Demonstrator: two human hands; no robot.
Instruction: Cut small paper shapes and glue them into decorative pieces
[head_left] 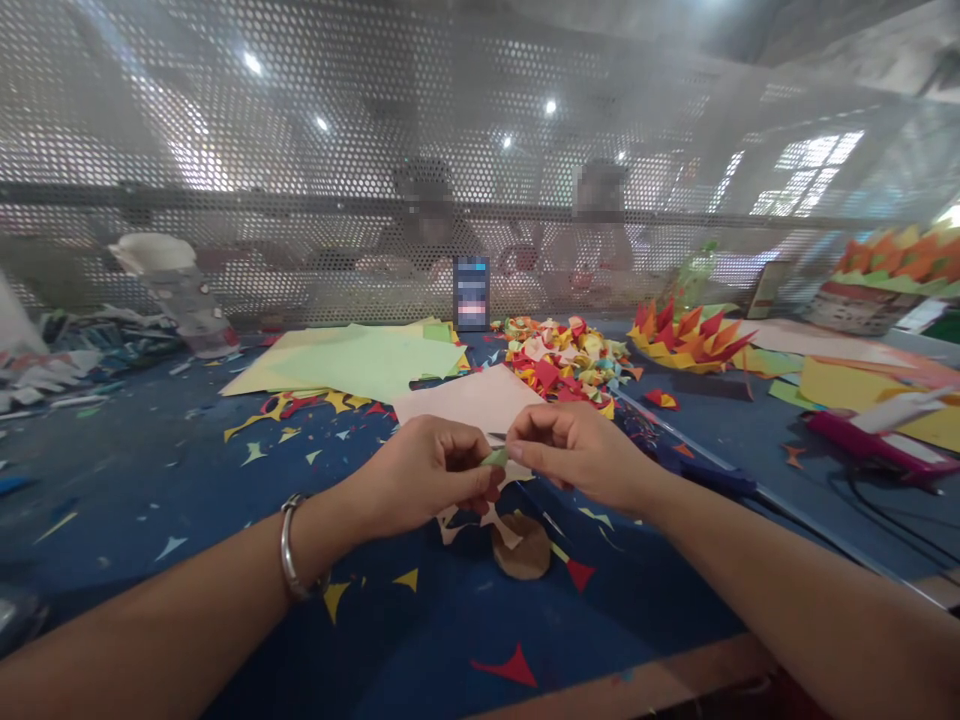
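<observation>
Between my two hands is a small piece of pale green paper (496,457). My left hand (427,465), a silver bangle at its wrist, pinches it between thumb and fingers. From the other side my right hand (574,445) has its thumb and forefinger closed on the paper's edge. Just beyond the hands lies a pale pink sheet (472,395). A brown cardboard disc (523,552) rests below them, with pink paper offcuts (491,522) beside and partly over it.
A heap of small coloured paper pieces (566,360) sits behind my right hand, and a red-orange paper crown (686,335) stands beyond. Green and yellow sheets (352,358) lie back left. On the right are a magenta glue gun (877,440) and cord. A phone (471,293) leans against the perforated screen.
</observation>
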